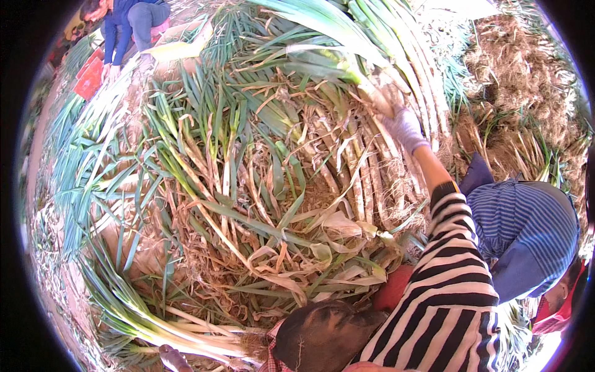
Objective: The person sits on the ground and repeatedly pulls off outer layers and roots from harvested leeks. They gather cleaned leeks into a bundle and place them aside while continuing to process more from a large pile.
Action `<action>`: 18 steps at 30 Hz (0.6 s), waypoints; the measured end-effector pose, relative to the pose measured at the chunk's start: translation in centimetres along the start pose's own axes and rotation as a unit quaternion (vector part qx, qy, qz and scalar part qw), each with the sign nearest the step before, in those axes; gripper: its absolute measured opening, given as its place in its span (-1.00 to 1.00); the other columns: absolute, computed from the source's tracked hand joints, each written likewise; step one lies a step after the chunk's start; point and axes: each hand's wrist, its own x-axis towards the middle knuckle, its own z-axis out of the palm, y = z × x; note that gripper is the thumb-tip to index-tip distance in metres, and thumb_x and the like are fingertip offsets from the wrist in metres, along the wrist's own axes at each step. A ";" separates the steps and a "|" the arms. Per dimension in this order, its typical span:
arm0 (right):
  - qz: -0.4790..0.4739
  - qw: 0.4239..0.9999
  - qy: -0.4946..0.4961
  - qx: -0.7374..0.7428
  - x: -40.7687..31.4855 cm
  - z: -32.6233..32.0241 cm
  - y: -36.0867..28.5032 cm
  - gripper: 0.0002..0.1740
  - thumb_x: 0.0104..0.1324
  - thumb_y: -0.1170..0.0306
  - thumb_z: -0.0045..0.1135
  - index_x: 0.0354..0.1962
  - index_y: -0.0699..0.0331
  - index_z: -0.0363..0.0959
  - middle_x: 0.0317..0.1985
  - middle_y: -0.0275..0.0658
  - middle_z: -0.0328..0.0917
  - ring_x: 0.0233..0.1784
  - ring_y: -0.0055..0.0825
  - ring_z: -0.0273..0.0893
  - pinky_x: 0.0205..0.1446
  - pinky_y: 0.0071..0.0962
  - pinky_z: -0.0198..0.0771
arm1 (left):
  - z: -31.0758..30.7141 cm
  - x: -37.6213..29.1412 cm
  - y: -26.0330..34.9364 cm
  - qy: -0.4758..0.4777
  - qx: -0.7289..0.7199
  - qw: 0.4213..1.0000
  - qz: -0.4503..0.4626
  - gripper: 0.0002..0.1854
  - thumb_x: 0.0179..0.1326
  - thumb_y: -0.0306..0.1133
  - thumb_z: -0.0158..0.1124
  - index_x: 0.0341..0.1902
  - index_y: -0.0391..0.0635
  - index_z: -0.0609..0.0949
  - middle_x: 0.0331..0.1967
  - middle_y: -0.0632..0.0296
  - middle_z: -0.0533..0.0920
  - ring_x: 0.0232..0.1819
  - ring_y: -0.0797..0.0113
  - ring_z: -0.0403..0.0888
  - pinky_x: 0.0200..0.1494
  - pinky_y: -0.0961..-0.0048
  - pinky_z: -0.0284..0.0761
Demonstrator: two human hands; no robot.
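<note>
My right hand (405, 128), in a pale knitted glove, reaches forward with its fingers around a thick leek-like onion stalk (372, 90). Broad green leaves (325, 25) spread from that stalk toward the far side. Under and beside the hand lies a row of soil-coated stalks (362, 172), their roots pointing toward me. At the lower left, only part of my gloved left hand (173, 358) shows, next to a bundle of cleaner, pale stalks (186, 342); its fingers are largely out of sight. The roots of this bundle lie near my soil-stained knee (320, 337).
Dry husks and loose leaves (279, 260) litter the ground before me. A co-worker's blue striped bonnet (525, 232) is close beside my right arm. Another person (125, 28) bends near a red crate (89, 74) at far left. Rooty bundles (516, 79) lie at right.
</note>
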 end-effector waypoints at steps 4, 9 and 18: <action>0.016 0.994 -0.082 0.076 -8.8 2.1 -4.7 -0.54 0.23 0.15 0.18 -0.11 0.39 0.45 -0.40 -0.02 0.53 -0.34 -0.22 0.55 -0.23 -0.29 0.45 | 1.6 -6.1 9.4 -0.022 -0.111 0.989 0.092 -0.76 0.24 -0.39 0.10 -0.03 -0.11 0.47 -0.50 0.29 0.46 -0.58 0.49 0.33 -0.61 0.59 0.28; -0.129 0.963 -0.146 0.187 -19.7 9.0 -9.3 -0.47 0.16 0.09 0.27 -0.20 0.43 0.40 -0.42 -0.10 0.42 -0.35 -0.35 0.38 -0.23 -0.34 0.34 | 5.9 -18.5 22.9 -0.271 -0.288 0.909 0.133 -0.58 0.13 -0.48 0.21 0.12 -0.08 0.48 -0.27 0.33 0.55 -0.34 0.52 0.49 -0.41 0.76 0.50; -0.350 0.909 -0.145 0.172 -27.9 14.5 -15.0 -0.38 0.04 0.17 0.36 -0.05 0.36 0.35 -0.24 -0.01 0.42 -0.27 -0.03 0.42 -0.17 -0.18 0.35 | 13.3 -26.5 34.3 -0.441 -0.646 0.611 -0.120 -0.14 0.13 0.34 0.09 0.32 -0.04 0.24 0.04 -0.04 0.46 0.04 0.13 0.44 0.13 0.08 0.40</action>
